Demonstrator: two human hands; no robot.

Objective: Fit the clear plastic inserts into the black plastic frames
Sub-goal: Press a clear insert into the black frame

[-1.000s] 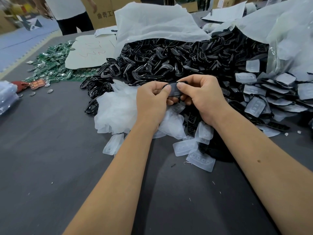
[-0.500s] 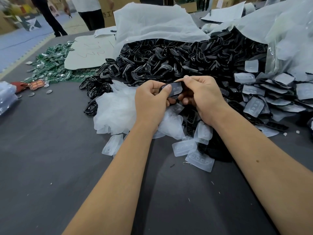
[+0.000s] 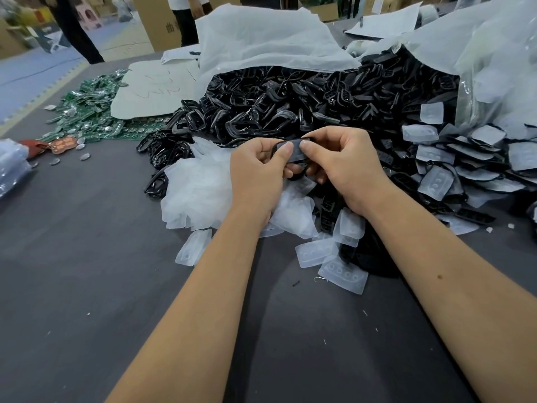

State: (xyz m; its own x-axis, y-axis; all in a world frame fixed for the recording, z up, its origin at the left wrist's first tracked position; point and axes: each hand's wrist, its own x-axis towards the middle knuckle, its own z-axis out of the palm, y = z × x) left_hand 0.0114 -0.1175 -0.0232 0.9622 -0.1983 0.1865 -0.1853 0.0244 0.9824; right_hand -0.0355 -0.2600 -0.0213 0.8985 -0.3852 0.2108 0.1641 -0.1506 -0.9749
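Note:
Both my hands hold one black plastic frame (image 3: 299, 173) with a clear insert (image 3: 295, 152) lying in it, above the table's middle. My left hand (image 3: 258, 175) grips its left side, thumb pressing on the insert. My right hand (image 3: 345, 167) grips the right side, thumb pressing beside the other. A big heap of black frames (image 3: 290, 103) spills from a white bag behind my hands. Loose clear inserts (image 3: 316, 253) lie below my hands, and a pile of them (image 3: 200, 187) sits to the left. Frames fitted with inserts (image 3: 436, 181) are stacked at the right.
Green circuit boards (image 3: 87, 112) are scattered at the far left beside a white sheet (image 3: 154, 91). A plastic bag (image 3: 11, 167) lies at the left edge. Two people stand beyond the grey table (image 3: 87, 271), near cardboard boxes.
My hands have tilted the frame so the insert faces me, and both thumbs now press on the insert's top. The people in the background have shifted.

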